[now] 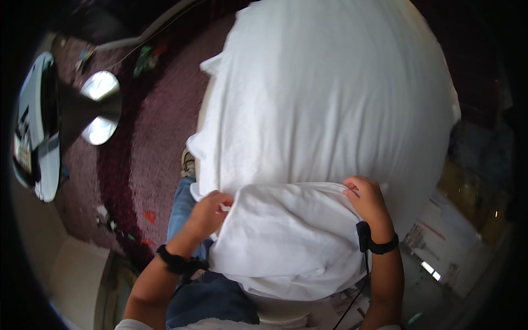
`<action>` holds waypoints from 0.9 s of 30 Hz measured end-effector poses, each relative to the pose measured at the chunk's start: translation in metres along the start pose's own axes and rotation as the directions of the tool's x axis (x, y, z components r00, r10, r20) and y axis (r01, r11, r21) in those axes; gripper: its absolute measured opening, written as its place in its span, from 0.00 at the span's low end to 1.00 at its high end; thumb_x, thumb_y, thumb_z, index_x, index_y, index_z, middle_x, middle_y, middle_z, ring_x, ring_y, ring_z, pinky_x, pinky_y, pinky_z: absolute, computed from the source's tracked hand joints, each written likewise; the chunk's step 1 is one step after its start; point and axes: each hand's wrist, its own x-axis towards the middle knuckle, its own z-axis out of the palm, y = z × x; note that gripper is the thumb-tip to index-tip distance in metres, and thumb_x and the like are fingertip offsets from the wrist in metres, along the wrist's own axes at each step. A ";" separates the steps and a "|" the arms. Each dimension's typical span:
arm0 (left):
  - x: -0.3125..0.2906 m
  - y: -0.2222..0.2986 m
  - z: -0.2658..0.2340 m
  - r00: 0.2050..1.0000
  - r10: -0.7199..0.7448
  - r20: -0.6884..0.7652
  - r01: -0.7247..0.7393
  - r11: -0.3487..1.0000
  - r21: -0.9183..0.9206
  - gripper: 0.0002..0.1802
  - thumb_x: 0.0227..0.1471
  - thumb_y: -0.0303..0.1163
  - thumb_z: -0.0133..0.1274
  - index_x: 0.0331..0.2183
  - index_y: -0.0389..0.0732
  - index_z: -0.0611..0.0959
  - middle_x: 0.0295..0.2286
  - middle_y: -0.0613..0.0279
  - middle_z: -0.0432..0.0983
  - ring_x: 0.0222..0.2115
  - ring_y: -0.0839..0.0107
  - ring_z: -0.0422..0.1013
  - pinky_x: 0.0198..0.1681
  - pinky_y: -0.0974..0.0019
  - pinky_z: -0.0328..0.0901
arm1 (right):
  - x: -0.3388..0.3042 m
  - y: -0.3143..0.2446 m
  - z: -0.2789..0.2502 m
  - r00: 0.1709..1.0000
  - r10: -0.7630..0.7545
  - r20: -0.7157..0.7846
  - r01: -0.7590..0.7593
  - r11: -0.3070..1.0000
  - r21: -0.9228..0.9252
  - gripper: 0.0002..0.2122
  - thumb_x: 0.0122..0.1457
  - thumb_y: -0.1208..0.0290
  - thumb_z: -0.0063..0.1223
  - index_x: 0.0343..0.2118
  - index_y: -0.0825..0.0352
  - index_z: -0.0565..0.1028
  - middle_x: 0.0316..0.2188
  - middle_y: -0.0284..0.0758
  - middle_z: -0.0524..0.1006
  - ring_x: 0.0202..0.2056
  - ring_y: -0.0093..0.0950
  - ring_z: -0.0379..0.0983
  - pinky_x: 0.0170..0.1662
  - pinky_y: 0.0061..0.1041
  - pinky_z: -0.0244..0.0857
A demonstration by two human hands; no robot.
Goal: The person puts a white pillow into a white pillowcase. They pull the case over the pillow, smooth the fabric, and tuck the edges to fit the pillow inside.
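Observation:
A large white cloth [313, 93] is draped lengthwise in front of me, with soft creases and several pointed bits along its left edge. At its near end lies a bunched, folded portion of white cloth [286, 231]; whether it is a separate piece I cannot tell. My left hand [212, 210] pinches the upper left corner of this folded portion. On the opposite side, my right hand [364, 197] has its fingers closed on the upper right corner. Both wrists wear black bands, and a thin cable runs down from the right one.
Dark red patterned carpet [159, 126] spreads to the left, with small scraps on it. A small table with a shiny round base [100, 107] carries a telephone [23, 154] at the far left. My jeans-clad leg [180, 212] is beside the cloth. A glass-like surface with papers [440, 225] lies right.

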 end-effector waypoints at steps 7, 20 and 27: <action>0.072 0.107 -0.019 0.922 0.384 -0.048 -0.358 0.895 0.267 0.10 0.49 0.24 0.59 0.37 0.37 0.82 0.34 0.56 0.79 0.33 0.62 0.76 0.38 0.62 0.70 | -0.077 0.052 0.002 0.963 0.184 -0.196 -0.121 0.947 0.296 0.10 0.50 0.75 0.60 0.35 0.73 0.77 0.29 0.45 0.79 0.33 0.43 0.77 0.37 0.34 0.70; 0.144 0.196 0.174 0.790 0.399 0.466 -0.539 0.814 0.217 0.13 0.53 0.36 0.53 0.37 0.38 0.80 0.38 0.48 0.77 0.41 0.50 0.73 0.44 0.56 0.68 | -0.096 0.095 0.014 0.904 0.323 -0.280 -0.025 0.693 0.720 0.07 0.58 0.71 0.56 0.36 0.69 0.74 0.24 0.28 0.76 0.26 0.19 0.70 0.31 0.23 0.66; 0.145 0.195 0.170 0.831 0.345 0.437 -0.412 0.909 0.066 0.14 0.51 0.33 0.56 0.37 0.35 0.76 0.31 0.46 0.79 0.35 0.53 0.75 0.39 0.58 0.68 | -0.097 0.096 -0.009 0.848 0.357 0.391 -0.320 -0.242 0.916 0.13 0.59 0.63 0.60 0.41 0.67 0.78 0.29 0.26 0.76 0.23 0.12 0.66 0.23 0.14 0.59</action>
